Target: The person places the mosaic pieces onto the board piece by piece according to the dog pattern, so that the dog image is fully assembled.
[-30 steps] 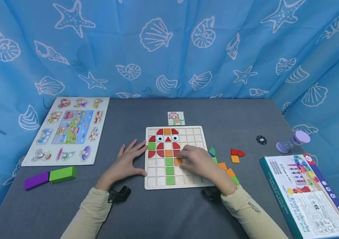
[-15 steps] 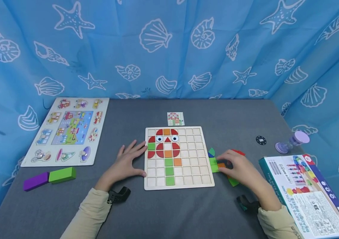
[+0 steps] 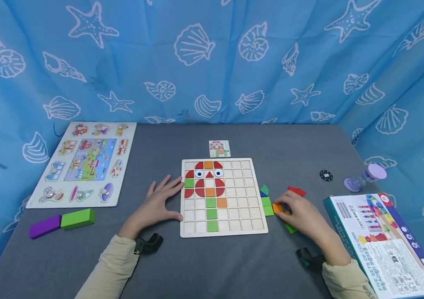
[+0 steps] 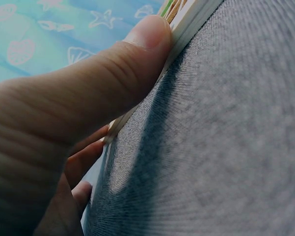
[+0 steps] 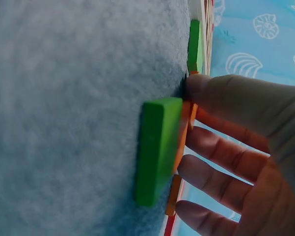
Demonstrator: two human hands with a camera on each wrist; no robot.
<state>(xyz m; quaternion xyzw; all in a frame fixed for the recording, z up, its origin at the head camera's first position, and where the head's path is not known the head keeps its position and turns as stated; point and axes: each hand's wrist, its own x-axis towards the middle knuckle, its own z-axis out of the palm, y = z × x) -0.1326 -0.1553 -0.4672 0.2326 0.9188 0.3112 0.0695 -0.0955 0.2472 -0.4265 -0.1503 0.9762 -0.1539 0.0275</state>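
Observation:
A wooden grid board [image 3: 243,214] lies mid-table, with red, orange and green tiles and two eye pieces set in its cells. My left hand [image 3: 156,206] is spread at the board's left side; in the left wrist view its thumb [image 4: 132,59] touches the board's edge. To the right of the board, my right hand [image 3: 301,214] pinches an orange square tile [image 3: 277,208] between thumb and index finger, down at table level. Another orange tile lies partly hidden under that hand. A green tile [image 5: 159,147] leans near its fingers. Two green squares [image 3: 267,206] lie against the board.
Behind the board lies a small pattern card [image 3: 219,148]. Red pieces [image 3: 297,191] sit beyond my right hand. A picture puzzle [image 3: 129,143] and purple [image 3: 45,226] and green blocks [image 3: 78,219] are left; a black disc [image 3: 326,175], sand timer [image 3: 365,177] and box [image 3: 399,245] are right.
My right hand has left the orange tile on the board and moved right to the loose tiles, where it now pinches another orange one. My left hand has stayed put.

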